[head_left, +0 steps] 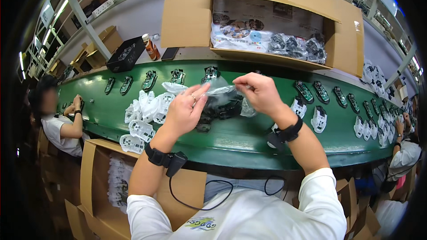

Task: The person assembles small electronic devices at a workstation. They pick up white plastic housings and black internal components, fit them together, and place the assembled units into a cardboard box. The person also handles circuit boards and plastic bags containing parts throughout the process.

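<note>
Forearms (307, 147) angle inward, fingers (243, 80) pinching a clear bag (221, 90) between them.

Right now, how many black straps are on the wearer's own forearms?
2: the left strap, behind the left hand, and the right strap, behind the right hand.

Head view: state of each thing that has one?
Clear plastic bag: crumpled, between the hands
Right hand: fingertips pinched at the bag's right end
Left hand: at the bag's left end, grip unclear
Large carton: open, flaps spread, bagged parts inside
Lower carton: open, white parts inside
Black tray: open-topped, holding small items
White shells: loose, clustered left
</note>
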`<state>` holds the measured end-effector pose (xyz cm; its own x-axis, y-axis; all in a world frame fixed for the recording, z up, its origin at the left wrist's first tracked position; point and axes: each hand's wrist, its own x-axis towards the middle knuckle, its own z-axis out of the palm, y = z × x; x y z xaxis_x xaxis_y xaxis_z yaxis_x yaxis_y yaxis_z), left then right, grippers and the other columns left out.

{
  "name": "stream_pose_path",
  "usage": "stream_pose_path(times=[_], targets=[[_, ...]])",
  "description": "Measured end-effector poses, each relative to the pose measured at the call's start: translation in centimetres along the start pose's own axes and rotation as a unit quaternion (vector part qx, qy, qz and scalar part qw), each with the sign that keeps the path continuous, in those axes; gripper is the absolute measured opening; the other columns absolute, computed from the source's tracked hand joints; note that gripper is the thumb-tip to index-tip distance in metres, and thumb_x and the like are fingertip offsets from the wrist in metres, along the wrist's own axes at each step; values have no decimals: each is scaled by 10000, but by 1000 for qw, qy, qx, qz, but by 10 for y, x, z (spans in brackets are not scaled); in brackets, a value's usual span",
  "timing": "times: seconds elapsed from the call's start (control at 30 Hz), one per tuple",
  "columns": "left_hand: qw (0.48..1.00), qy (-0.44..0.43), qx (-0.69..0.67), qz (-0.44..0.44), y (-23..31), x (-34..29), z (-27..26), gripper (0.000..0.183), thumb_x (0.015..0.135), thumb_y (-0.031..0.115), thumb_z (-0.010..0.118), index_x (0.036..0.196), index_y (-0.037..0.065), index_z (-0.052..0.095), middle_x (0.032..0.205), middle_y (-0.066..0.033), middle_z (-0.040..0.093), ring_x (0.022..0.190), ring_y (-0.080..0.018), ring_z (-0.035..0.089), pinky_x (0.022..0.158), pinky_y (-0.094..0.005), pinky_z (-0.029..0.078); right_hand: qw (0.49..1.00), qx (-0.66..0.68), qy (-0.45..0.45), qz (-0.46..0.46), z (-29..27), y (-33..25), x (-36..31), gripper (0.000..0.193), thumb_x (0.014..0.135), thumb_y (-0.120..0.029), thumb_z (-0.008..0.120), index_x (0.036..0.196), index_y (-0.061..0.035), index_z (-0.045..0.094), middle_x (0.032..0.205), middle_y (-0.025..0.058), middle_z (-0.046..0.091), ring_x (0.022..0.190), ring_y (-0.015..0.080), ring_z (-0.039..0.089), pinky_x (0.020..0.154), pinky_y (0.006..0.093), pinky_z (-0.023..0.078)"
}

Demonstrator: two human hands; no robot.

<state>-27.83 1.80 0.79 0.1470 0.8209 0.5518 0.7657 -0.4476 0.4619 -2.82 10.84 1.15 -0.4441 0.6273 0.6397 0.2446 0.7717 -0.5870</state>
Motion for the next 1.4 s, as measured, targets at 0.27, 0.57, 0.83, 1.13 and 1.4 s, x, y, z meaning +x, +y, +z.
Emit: stream_pose_path(times=[0.27,0.57,0.83,1.13,1.4], targets=[[980,-76,183,-33,32,50,-34,320,991,295,592,1231,172,765,1352,-393,559,1358,-457,518,1048,-482,464,991,-104,-16,-82,-41,-15,42,127,878,-46,759,1003,-33,775,879,132,751,751,228,727,689,319,573],[989,-66,-131,23,31,94,16,301,1000,167,641,1257,30,716,1246,-170,668,1182,-232,612,1010,-354,468,995,-68,64,-23,-67,-3,31,165,970,-160,645,912,-7,668,809,190,629,751,391,611,697,455,501],[997,-33,-72,14,33,249,157,505,930,291,732,1289,-54,646,1051,-187,757,937,-254,740,857,-365,572,989,14,134,68,-131,63,-44,113,752,81,523,817,-5,490,971,119,668,862,214,613,784,339,503],[986,-8,-3,-168,55,291,241,555,747,189,772,1260,18,644,1272,-268,637,1175,-374,646,988,-446,538,966,-22,13,259,-176,88,-95,232,972,-231,659,958,-2,623,888,15,573,806,90,494,715,252,391],[915,-64,-380,119,59,195,156,668,786,30,620,1451,48,568,1209,-160,620,1107,-288,610,984,-370,487,955,225,55,188,-113,72,-8,612,970,-154,683,1503,21,440,1354,152,605,1254,184,549,1050,315,437]])
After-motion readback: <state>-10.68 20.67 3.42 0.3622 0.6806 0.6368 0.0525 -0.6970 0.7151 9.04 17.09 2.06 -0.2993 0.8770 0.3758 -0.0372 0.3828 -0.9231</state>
